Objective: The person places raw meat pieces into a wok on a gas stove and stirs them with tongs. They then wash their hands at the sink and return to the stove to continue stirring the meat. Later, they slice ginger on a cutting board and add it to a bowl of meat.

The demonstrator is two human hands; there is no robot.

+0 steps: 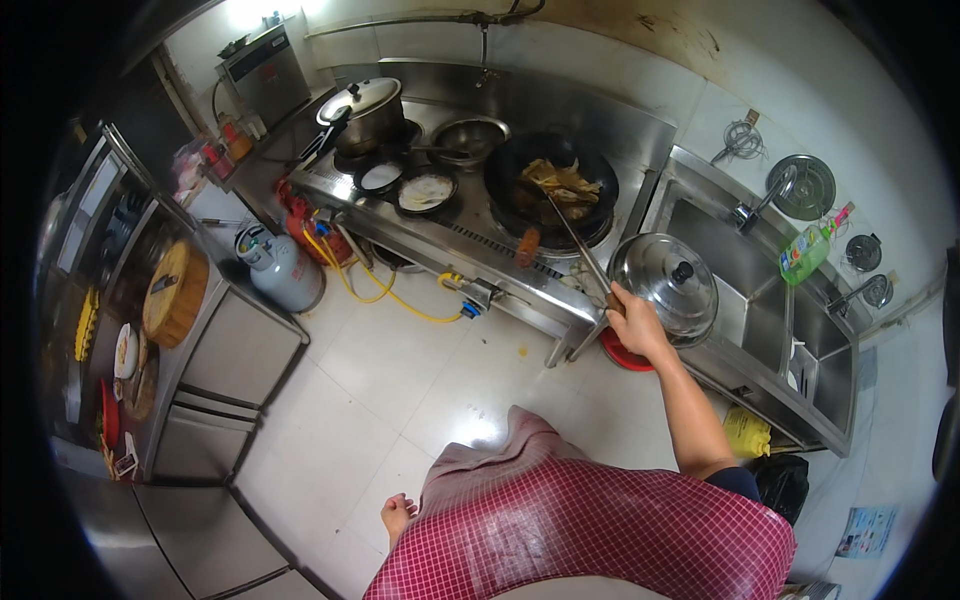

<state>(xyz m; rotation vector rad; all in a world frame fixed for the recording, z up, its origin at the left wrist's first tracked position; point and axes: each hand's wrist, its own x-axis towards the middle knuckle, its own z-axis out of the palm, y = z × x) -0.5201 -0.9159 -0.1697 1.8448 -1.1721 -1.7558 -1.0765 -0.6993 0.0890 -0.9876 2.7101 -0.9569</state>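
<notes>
My right hand [636, 319] is closed round the wooden grip of a long metal cooking utensil [575, 235], whose far end is down in a black wok [499, 172]. Yellowish-brown pieces of food [564, 181] lie in the wok, against the utensil's tip; the kind of food is not clear. The wok's brown handle [528, 247] points toward me. My left hand [398, 513] hangs low beside the red checked apron [600, 517], its fingers curled, with nothing visible in it. A domed glass lid [664, 281] lies between stove and sink, close to my right hand.
Left of the wok stand a lidded pot [371, 124], an empty metal pan [470, 139] and two small pans [426, 193]. A grey gas cylinder [281, 270] and yellow hoses [382, 289] are on the floor. The steel sink [735, 255] is at right, a counter with a round chopping block [176, 292] at left.
</notes>
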